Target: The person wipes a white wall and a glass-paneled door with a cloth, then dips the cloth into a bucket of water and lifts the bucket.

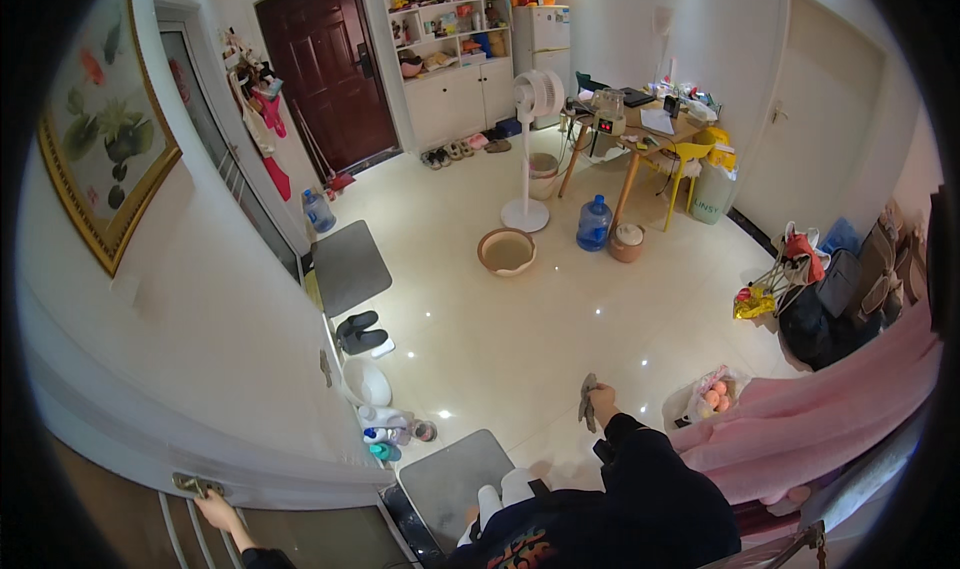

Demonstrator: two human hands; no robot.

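At the lower left, my left hand (pixel 217 510) is on the brass-coloured handle (pixel 198 484) of a door with a glass panel, its fingers at the lever. My right hand (pixel 602 400) grips a crumpled grey cloth (pixel 589 402) that hangs above the tiled floor, to the right of the grey mat (pixel 456 475). Below me, white footwear or trouser legs show partly at that mat, mostly hidden by my dark clothing.
A basin (pixel 508 268) stands before a white fan (pixel 526 212), with a blue water jug (pixel 594 227) and lidded pot (pixel 625 250) beside it. Bottles (pixel 386 419) line the left wall. A bag of round fruit (pixel 716 398) lies right, by a pink curtain (pixel 810 426).
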